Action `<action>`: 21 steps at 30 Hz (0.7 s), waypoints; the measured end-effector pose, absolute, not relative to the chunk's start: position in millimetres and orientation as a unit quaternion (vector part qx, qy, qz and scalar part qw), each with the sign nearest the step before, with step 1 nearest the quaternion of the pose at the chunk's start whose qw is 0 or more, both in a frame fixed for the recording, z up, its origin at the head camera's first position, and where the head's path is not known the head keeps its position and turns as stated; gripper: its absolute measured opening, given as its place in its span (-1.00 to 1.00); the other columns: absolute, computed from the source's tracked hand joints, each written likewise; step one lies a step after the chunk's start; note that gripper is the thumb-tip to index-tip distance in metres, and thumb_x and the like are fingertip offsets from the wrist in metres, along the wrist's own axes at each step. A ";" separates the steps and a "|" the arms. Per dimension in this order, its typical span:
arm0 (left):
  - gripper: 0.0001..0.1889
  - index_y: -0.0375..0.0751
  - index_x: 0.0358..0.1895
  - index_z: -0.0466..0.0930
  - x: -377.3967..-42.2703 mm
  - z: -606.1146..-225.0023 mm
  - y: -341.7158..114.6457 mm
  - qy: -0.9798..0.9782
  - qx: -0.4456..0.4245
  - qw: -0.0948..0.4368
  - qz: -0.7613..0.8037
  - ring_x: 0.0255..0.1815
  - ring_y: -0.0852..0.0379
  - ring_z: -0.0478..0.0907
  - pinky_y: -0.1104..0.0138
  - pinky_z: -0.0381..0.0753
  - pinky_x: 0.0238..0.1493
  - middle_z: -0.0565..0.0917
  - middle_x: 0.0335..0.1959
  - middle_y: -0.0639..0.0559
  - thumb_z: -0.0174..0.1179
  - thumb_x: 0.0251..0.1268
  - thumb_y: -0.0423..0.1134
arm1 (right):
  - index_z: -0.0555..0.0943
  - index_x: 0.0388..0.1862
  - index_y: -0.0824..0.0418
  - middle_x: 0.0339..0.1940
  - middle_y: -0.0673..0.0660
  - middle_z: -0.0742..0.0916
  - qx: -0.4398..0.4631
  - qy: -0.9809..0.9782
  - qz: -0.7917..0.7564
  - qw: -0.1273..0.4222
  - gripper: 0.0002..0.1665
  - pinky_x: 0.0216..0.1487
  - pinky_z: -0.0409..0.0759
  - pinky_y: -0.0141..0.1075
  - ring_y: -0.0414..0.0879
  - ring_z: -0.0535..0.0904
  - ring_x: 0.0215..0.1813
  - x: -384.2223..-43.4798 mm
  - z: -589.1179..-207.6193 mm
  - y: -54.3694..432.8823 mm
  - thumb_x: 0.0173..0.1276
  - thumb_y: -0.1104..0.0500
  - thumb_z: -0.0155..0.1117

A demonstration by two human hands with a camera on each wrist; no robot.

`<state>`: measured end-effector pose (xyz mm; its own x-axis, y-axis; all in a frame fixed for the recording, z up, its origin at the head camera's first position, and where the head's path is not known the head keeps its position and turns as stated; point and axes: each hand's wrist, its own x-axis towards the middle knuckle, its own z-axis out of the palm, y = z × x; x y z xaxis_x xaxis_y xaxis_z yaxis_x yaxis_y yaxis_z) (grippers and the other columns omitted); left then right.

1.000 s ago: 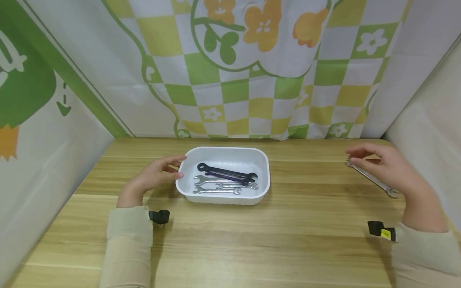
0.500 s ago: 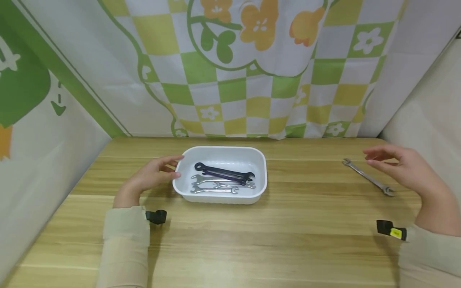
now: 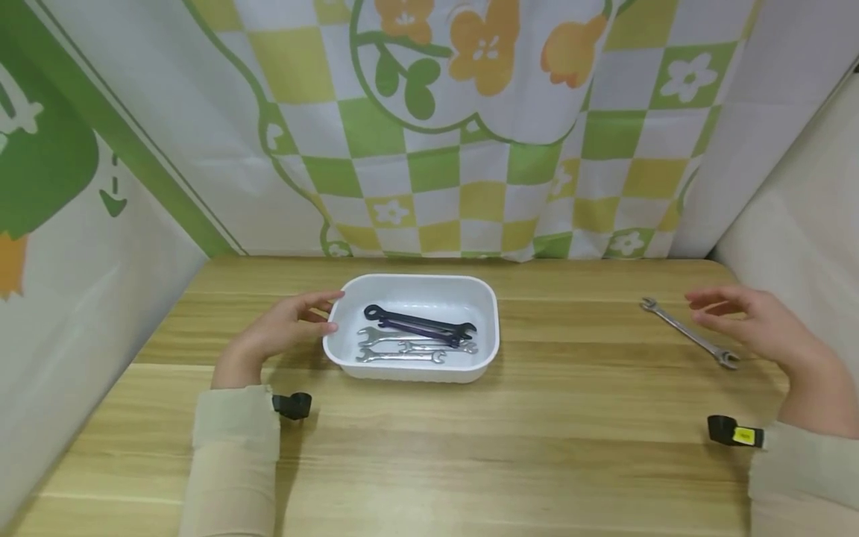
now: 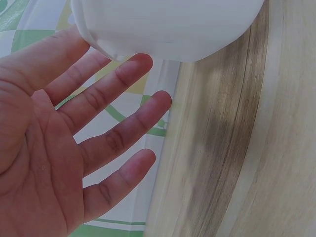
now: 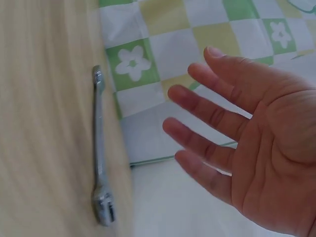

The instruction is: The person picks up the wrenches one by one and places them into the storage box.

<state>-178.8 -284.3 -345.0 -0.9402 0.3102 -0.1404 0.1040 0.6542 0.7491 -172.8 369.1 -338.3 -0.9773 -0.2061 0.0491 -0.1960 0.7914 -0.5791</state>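
A white plastic box stands mid-table with several wrenches lying in it. Among them are a black combination wrench, a dark purple one and silver open-end wrenches. My left hand touches the box's left end with thumb and fingertips; the left wrist view has its fingers spread and fairly straight. On the right side of the table lies a silver double open-end wrench, set slantwise. Just right of it hovers my right hand, holding nothing, its fingers loosely extended in the right wrist view.
The wooden table ends at a patterned curtain behind, with pale cloth walls on both sides. A small black camera sits at the left wrist, another camera at the right.
My right hand has let go of the double open-end wrench and moved off to the right, leaving it on the table. My left hand has stayed at the box.
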 end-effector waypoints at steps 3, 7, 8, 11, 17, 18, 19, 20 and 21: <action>-0.33 -0.11 0.50 0.29 -177.9 -344.7 -283.1 0.901 0.114 0.128 0.398 0.19 -0.18 0.54 0.18 0.57 0.07 0.53 0.27 -0.30 0.27 0.37 -0.13 | 0.47 0.28 0.35 0.00 -0.28 0.65 -0.102 0.946 -0.306 0.032 -0.49 -0.26 0.52 -0.45 -0.66 0.40 -0.15 -174.8 -344.5 373.0 0.48 0.10 0.22; -0.33 -0.12 0.50 0.28 -177.2 -343.6 -282.9 0.901 0.116 0.128 0.398 0.20 -0.19 0.53 0.16 0.57 0.08 0.53 0.27 -0.31 0.27 0.37 -0.13 | 0.40 0.33 0.46 0.18 0.45 0.59 -0.101 0.949 -0.290 0.075 -0.41 -0.25 0.54 -0.41 -0.19 0.63 -0.03 -177.7 -353.5 378.6 0.48 0.11 0.21; -0.33 -0.13 0.50 0.28 -177.2 -343.7 -283.1 0.901 0.118 0.128 0.397 0.20 -0.19 0.53 0.16 0.57 0.08 0.53 0.27 -0.32 0.27 0.37 -0.13 | 0.38 0.33 0.50 0.19 0.57 0.54 -0.102 0.948 -0.289 0.084 -0.40 -0.25 0.54 -0.41 0.01 0.66 0.00 -178.0 -355.9 380.4 0.48 0.14 0.21; -0.33 -0.15 0.50 0.28 -177.6 -343.8 -284.0 0.901 0.120 0.126 0.398 0.20 -0.20 0.53 0.16 0.57 0.07 0.53 0.26 -0.33 0.27 0.37 -0.13 | 0.37 0.31 0.56 0.16 0.62 0.54 -0.096 0.952 -0.276 0.095 -0.38 -0.25 0.51 -0.44 0.42 0.59 0.06 -178.6 -361.5 385.2 0.47 0.16 0.22; -0.33 -0.14 0.50 0.27 -179.0 -343.9 -284.9 0.900 0.123 0.126 0.398 0.20 -0.19 0.53 0.15 0.57 0.08 0.53 0.28 -0.32 0.26 0.37 -0.15 | 0.42 0.26 0.58 0.07 0.56 0.62 -0.079 0.961 -0.247 0.097 -0.37 -0.21 0.42 -0.46 0.08 0.58 0.01 -179.3 -366.1 391.7 0.42 0.12 0.27; -0.33 -0.13 0.50 0.27 -179.2 -344.0 -284.9 0.900 0.123 0.127 0.398 0.20 -0.19 0.53 0.14 0.57 0.09 0.52 0.28 -0.32 0.26 0.37 -0.15 | 0.43 0.25 0.57 0.06 0.55 0.63 -0.076 0.962 -0.242 0.097 -0.36 -0.19 0.41 -0.44 -0.01 0.57 -0.01 -179.2 -366.3 392.0 0.42 0.11 0.28; -0.33 -0.13 0.50 0.27 -179.3 -344.1 -284.8 0.901 0.122 0.128 0.397 0.21 -0.19 0.53 0.13 0.57 0.09 0.52 0.28 -0.32 0.26 0.37 -0.14 | 0.44 0.23 0.58 0.03 0.53 0.64 -0.077 0.964 -0.237 0.096 -0.37 -0.19 0.41 -0.43 -0.08 0.55 -0.04 -179.3 -366.5 392.4 0.41 0.11 0.29; -0.33 -0.12 0.50 0.27 -179.3 -344.3 -284.7 0.901 0.121 0.129 0.396 0.21 -0.19 0.53 0.12 0.56 0.10 0.52 0.29 -0.31 0.26 0.37 -0.14 | 0.45 0.21 0.58 0.00 0.51 0.65 -0.078 0.964 -0.235 0.097 -0.38 -0.19 0.41 -0.41 -0.13 0.54 -0.07 -179.3 -366.8 392.5 0.41 0.11 0.29; -0.33 -0.12 0.50 0.27 -179.4 -344.3 -284.4 0.901 0.121 0.129 0.396 0.21 -0.19 0.53 0.11 0.56 0.11 0.52 0.29 -0.31 0.26 0.37 -0.13 | 0.47 0.19 0.58 -0.04 0.47 0.67 -0.077 0.965 -0.232 0.096 -0.39 -0.20 0.42 -0.40 -0.23 0.50 -0.12 -179.3 -367.3 392.5 0.40 0.11 0.30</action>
<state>-179.4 -284.4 -344.3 -0.9374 0.3200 -0.1376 0.1153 0.6577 0.7444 -179.3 392.5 -367.3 -0.9695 -0.1940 -0.1497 -0.1046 0.8800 -0.4634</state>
